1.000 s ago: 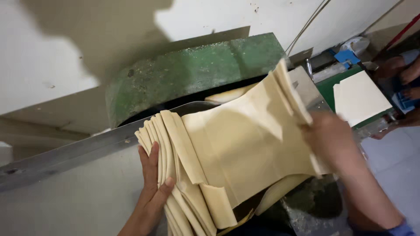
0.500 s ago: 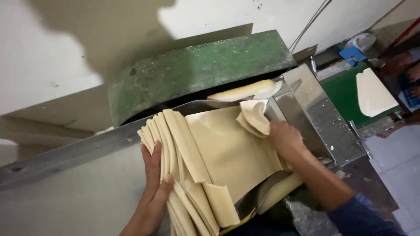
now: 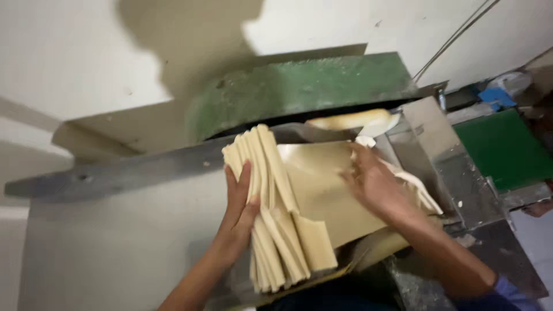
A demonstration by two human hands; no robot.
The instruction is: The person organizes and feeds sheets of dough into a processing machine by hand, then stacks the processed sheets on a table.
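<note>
Your left hand (image 3: 239,210) lies flat, fingers together and stretched out, pressed against the 9 o'clock face of the folded dough stack (image 3: 276,213), bracing it rather than gripping it. The stack stands on edge in pleats on the steel chute (image 3: 115,247), running from about 12 o'clock down to 6 o'clock. It looks soft, limp and fairly heavy for its bulk, and likely to sag or stretch if you lift it by one fold, so support it broadly from the sides or beneath.

At 3 o'clock of the stack, the flat dough sheet (image 3: 317,190) feeds down from the rollers under the green machine cover (image 3: 299,86). Your right hand (image 3: 374,184) rests on that sheet with its fingers spread wide, palm down, holding nothing closed. The sheet looks thin and tearable; take it near its edge with flat fingers rather than a pinch. Further at 3 o'clock lies a green board (image 3: 501,150)
</note>
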